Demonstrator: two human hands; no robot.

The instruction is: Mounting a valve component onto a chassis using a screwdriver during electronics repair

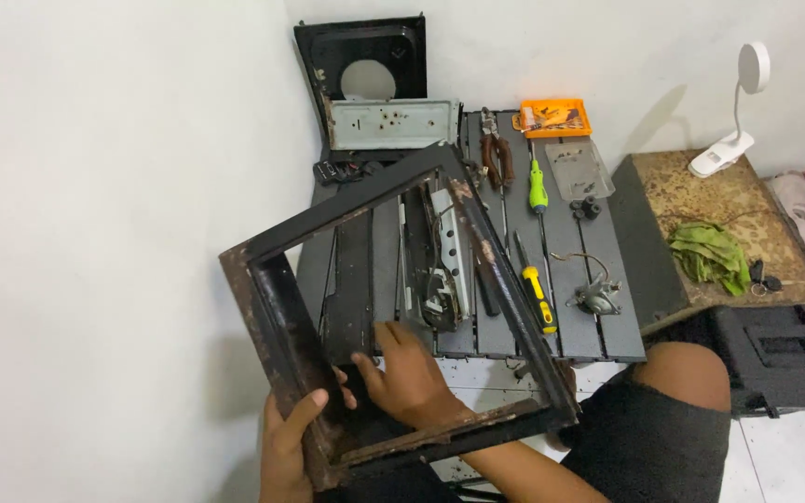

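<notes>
A rusty black square metal frame is held tilted above the slatted surface. Left hand grips its near-left corner; right hand reaches through with loosely curled fingers. It looks rigid, light, sharp-edged; hold the corners.

the square frame is black with brown rust along its edges. behind the frame, the slatted table is dark grey, with a green-handled screwdriver, a yellow-handled screwdriver and an orange tray.
</notes>
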